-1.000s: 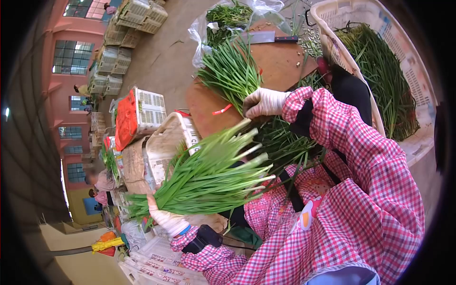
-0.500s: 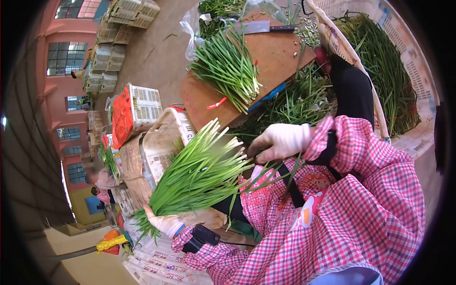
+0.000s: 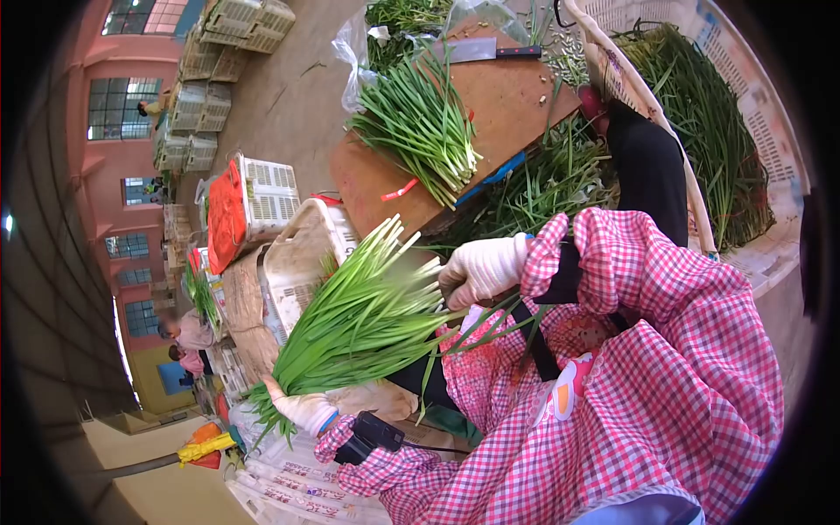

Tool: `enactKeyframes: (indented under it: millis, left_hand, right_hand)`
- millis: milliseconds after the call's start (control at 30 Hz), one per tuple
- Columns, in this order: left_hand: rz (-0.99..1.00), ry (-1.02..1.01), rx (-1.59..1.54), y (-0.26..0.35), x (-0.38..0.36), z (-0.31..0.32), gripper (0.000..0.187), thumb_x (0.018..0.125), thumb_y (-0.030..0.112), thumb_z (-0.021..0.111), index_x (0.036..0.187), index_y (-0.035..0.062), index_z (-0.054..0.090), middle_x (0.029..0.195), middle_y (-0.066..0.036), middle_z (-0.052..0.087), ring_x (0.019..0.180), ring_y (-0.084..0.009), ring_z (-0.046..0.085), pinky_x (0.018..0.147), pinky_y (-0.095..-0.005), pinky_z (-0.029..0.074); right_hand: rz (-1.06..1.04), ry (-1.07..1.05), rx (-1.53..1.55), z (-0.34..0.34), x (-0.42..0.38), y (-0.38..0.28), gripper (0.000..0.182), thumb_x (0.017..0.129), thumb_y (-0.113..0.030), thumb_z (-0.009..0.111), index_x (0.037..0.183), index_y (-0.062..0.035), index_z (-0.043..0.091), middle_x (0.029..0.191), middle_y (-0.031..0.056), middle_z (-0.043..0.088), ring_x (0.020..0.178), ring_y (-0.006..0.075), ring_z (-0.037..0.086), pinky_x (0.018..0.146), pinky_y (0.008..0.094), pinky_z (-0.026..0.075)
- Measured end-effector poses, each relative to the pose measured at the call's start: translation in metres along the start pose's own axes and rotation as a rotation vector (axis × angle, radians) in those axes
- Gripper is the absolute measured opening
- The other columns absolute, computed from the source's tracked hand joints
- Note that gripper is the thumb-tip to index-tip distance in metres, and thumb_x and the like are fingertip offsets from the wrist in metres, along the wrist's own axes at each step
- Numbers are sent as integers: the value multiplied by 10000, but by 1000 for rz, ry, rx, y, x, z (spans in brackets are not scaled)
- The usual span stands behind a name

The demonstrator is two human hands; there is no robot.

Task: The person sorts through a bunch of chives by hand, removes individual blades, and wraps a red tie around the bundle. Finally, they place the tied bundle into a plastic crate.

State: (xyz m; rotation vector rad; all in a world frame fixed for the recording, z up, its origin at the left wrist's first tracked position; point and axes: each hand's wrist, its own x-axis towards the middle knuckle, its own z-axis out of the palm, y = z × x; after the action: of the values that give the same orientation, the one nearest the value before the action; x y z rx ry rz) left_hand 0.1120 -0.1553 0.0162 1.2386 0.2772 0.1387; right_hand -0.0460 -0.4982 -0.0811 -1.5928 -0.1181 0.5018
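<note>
A loose bunch of garlic chives (image 3: 350,324), long green leaves with pale stem ends, lies across my left hand (image 3: 302,409). That hand wears a white glove and is closed around the leafy end. My right hand (image 3: 484,269), also gloved, is at the pale ends with its fingers pinched on stems at the bunch's edge. The exact grip is partly hidden. A few loose leaves hang below the right hand. Another bundle of chives (image 3: 420,127) rests on a brown board (image 3: 512,96), beside a red tie (image 3: 399,190) and a cleaver (image 3: 477,50).
Chives fill a large white basket (image 3: 761,114) on one side. Loose leaves (image 3: 551,188) lie below the board. A white crate with a red cover (image 3: 226,214) and another white basket (image 3: 302,241) stand past the bunch. Other people (image 3: 188,337) are farther back.
My right hand has moved left to the stem ends, and its fingers now touch them. My left hand and its bunch have hardly moved.
</note>
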Motion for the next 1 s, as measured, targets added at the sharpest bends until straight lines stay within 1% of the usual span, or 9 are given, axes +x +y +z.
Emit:
enactKeyframes:
  millis: [100,133,233,300,633,767,900,967,1000]
  left_hand:
    - [124,17,113,-1,-9,-1,415,841,346,627,1088,14,598,1148,-157,592,978,-272,573,862,-422,471]
    - [135,33,104,1,-7,-5,398,852,341,610,1081,15,609,1142,-173,594,971,-291,580,851,-442,484]
    - [12,8,4,13,-13,0,406,856,339,603,1099,14,607,1141,-178,599,985,-288,581,865,-442,481]
    - [-6,35,-20,16,-20,10,409,859,337,600,1113,16,607,1145,-172,603,1011,-292,577,883,-453,472]
    - [-10,-78,-60,26,-23,8,356,845,327,623,1059,43,619,1091,-108,631,988,-241,592,907,-429,463]
    - [28,-86,-36,24,-24,19,360,850,335,609,1051,36,625,1083,-106,635,988,-246,592,896,-417,469]
    - [70,19,-78,23,-24,23,473,867,337,584,1175,-22,574,1240,-140,556,1082,-252,544,960,-404,412]
    - [195,97,150,26,-15,12,388,869,208,587,1214,32,565,1214,-146,566,1019,-251,571,901,-381,454]
    - [38,81,-73,37,-9,11,489,829,0,570,1294,144,517,1199,-145,564,977,-255,582,840,-352,480]
  right_hand:
    - [-158,217,-29,2,0,33,208,823,-213,613,966,-70,664,794,47,668,714,121,610,657,289,485]
    - [19,240,80,-3,-13,22,235,829,-216,604,990,-55,660,835,68,678,759,152,624,713,303,495]
    - [-149,463,56,2,0,60,342,804,-196,665,1108,-49,606,944,75,669,864,152,624,801,292,491]
    - [-247,321,331,7,5,62,402,793,-165,697,1152,-34,573,979,84,659,890,150,617,814,293,490]
    - [-127,306,254,19,6,40,298,794,-222,718,989,-12,638,837,56,666,761,107,593,687,288,484]
    - [-429,456,-254,14,10,40,261,800,-316,660,878,-67,664,712,93,635,670,214,628,625,349,474]
    - [-530,472,-401,6,6,28,251,804,-307,643,865,-65,663,709,101,637,677,240,633,636,353,481]
    - [-396,309,-104,-3,-4,22,229,811,-259,626,824,-32,650,701,129,608,687,278,615,640,367,474]
    - [-420,320,-142,-13,-12,23,214,809,-240,606,806,-29,644,675,140,598,672,282,613,627,371,472]
